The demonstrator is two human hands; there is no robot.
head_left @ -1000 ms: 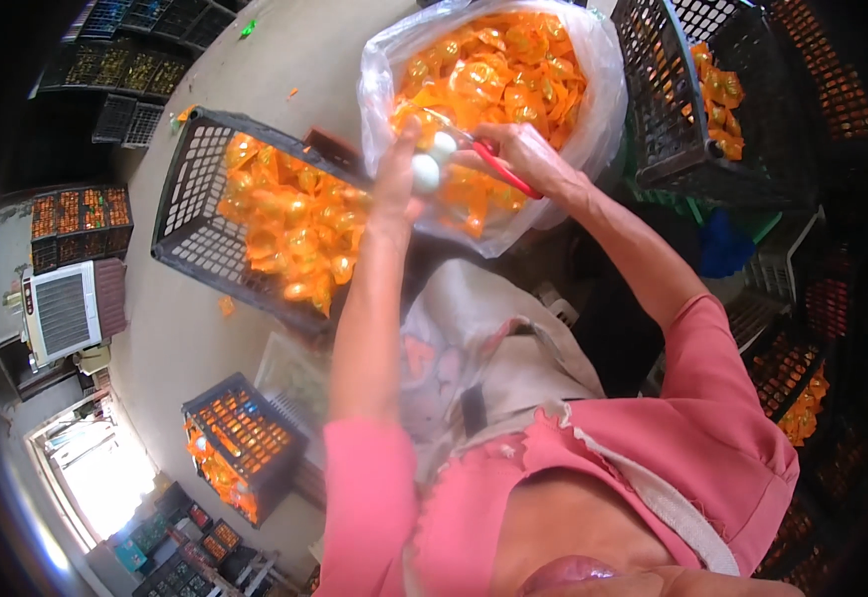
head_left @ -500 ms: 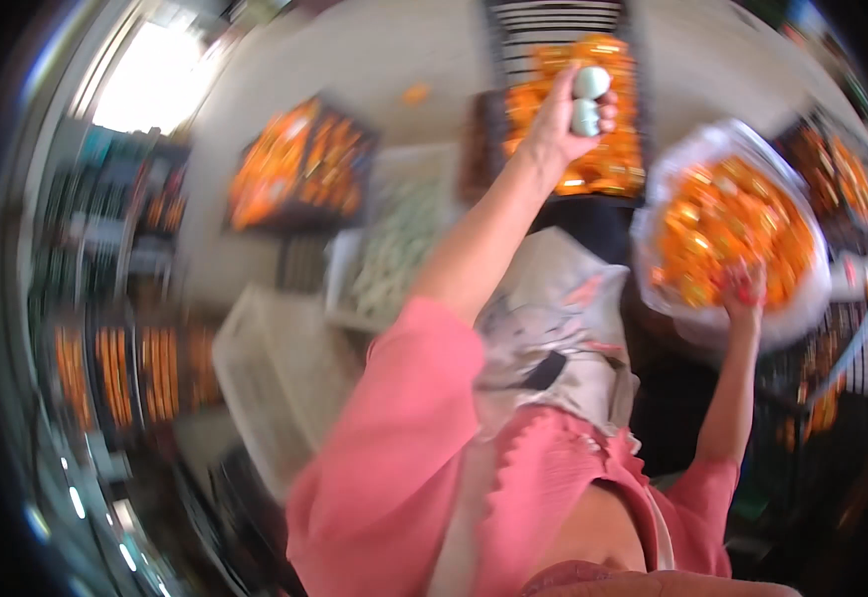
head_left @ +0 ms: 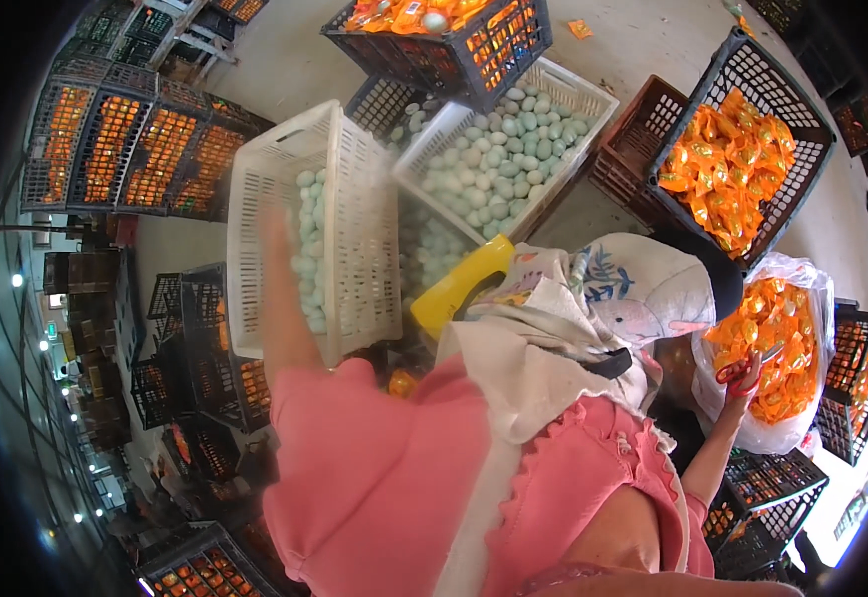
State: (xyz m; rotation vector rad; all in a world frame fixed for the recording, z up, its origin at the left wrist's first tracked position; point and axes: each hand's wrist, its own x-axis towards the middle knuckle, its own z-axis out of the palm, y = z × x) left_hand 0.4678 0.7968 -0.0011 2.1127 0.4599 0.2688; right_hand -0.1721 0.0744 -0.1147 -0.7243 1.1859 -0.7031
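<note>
My left hand, smeared by motion, is at the upright white plastic crate, which holds pale green eggs. Its fingers cannot be made out. On the right, my right hand grips red-handled scissors at the near edge of a clear plastic bag. The bag is full of shiny orange packets. Another white crate, heaped with the same kind of eggs, stands farther off to the right of the first.
A dark crate with orange packets stands far right beside a brown crate. Another dark crate holds packets at the back. A yellow object lies beside my apron-covered lap. Stacked crates line the left.
My left hand has swung from the dark crate of orange packets, where it held two eggs, left to the white egg crate. The view has turned left; my right hand stays at the bag.
</note>
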